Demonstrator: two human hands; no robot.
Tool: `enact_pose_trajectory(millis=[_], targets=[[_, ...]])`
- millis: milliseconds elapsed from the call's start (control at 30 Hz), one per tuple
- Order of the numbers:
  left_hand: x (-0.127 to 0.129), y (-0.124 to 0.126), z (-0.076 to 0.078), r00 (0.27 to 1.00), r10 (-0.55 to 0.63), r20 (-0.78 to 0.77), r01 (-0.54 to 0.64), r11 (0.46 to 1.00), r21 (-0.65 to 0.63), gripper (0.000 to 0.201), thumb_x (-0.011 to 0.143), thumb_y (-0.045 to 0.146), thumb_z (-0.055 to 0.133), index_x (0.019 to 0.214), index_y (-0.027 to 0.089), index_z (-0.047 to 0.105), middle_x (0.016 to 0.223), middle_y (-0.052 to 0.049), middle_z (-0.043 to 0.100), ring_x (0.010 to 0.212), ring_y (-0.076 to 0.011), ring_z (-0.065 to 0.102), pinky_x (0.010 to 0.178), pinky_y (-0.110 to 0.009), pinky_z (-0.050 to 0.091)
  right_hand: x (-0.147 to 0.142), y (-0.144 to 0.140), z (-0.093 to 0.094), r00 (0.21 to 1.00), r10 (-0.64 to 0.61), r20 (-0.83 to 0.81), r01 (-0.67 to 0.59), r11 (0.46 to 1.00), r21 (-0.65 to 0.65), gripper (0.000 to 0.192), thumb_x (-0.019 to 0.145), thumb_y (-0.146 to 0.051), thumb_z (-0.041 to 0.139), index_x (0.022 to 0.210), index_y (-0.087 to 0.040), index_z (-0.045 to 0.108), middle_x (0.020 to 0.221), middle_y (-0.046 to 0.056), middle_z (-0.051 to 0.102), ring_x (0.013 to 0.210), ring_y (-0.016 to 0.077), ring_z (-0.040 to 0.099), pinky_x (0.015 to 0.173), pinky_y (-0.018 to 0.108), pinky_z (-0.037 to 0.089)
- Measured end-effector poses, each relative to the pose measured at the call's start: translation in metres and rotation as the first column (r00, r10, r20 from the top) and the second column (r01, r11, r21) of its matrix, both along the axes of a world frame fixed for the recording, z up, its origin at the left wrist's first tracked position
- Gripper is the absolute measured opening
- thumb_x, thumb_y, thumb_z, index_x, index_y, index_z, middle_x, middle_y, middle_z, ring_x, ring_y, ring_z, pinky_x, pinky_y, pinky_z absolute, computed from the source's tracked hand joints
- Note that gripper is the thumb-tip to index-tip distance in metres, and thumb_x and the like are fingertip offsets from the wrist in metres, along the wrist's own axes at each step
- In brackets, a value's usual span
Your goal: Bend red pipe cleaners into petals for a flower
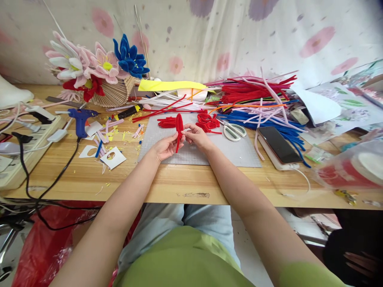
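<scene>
My left hand (165, 146) and my right hand (196, 136) together pinch a red pipe-cleaner petal (179, 124), a narrow loop standing upright above a grey cutting mat (239, 153). Its loose stem end hangs down between my hands. Just beyond on the mat lie a flat bundle of red petals (166, 122) to the left and a heap of bent red pipe cleaners (208, 121) to the right. White-handled scissors (234, 131) rest right of that heap.
A big pile of red, blue, pink and white pipe cleaners (257, 101) fills the back right. A phone (279, 149) lies right of the mat. At left sit a blue glue gun (80, 118), a power strip (26, 141), paper scraps (113, 158) and finished flowers (98, 67).
</scene>
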State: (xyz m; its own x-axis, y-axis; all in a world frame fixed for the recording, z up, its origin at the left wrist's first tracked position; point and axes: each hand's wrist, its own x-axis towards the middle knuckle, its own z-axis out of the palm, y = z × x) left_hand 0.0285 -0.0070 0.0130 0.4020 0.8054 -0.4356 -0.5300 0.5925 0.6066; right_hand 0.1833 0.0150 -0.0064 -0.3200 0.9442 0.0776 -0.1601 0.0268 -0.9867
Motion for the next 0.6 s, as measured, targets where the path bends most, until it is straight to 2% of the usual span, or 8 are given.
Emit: enact_pose_trajectory(millis=[167, 333, 433, 600], targets=[[0.005, 0.001, 0.0, 0.995, 0.103, -0.02, -0.103, 0.994, -0.039, 0.018, 0.088, 0.012, 0.047, 0.085, 0.009, 0.065, 0.068, -0.003, 0.067, 0.055, -0.0062, 0.063, 0.053, -0.014, 0.053, -0.004, 0.0, -0.001, 1.0, -0.024, 0.014, 0.024, 0.999, -0.023, 0.046, 0.06, -0.047, 0.073, 0.088, -0.018, 0.05, 0.05, -0.009, 0.051, 0.038, 0.0037, 0.036, 0.04, 0.018, 0.024], [0.007, -0.001, 0.013, 0.983, 0.181, -0.017, -0.182, 0.976, -0.119, 0.019, 0.089, 0.013, 0.048, 0.096, 0.007, 0.064, 0.063, -0.002, 0.063, 0.051, -0.004, 0.059, 0.049, -0.009, 0.049, -0.007, -0.003, 0.003, 0.998, -0.068, -0.012, 0.067, 0.997, -0.031, 0.048, 0.062, -0.045, 0.072, 0.095, -0.02, 0.047, 0.049, -0.011, 0.047, 0.041, 0.0049, 0.038, 0.041, 0.017, 0.025], [0.006, -0.004, 0.021, 0.982, 0.186, 0.026, -0.18, 0.972, -0.153, 0.021, 0.09, 0.015, 0.045, 0.098, 0.008, 0.063, 0.064, -0.002, 0.062, 0.054, -0.0036, 0.059, 0.049, -0.008, 0.048, -0.004, -0.005, 0.006, 0.997, -0.028, -0.068, 0.024, 0.998, -0.063, 0.049, 0.062, -0.042, 0.071, 0.099, -0.021, 0.046, 0.05, -0.011, 0.047, 0.046, 0.006, 0.042, 0.043, 0.017, 0.026], [0.004, -0.007, 0.022, 0.992, 0.115, 0.057, -0.107, 0.987, -0.123, 0.021, 0.09, 0.012, 0.045, 0.099, 0.008, 0.063, 0.069, -0.003, 0.063, 0.059, -0.0039, 0.061, 0.051, -0.008, 0.049, -0.002, -0.006, 0.006, 0.999, -0.036, -0.028, 0.034, 0.996, -0.088, 0.045, 0.061, -0.038, 0.071, 0.095, -0.021, 0.048, 0.053, -0.009, 0.049, 0.048, 0.006, 0.043, 0.043, 0.017, 0.026]])
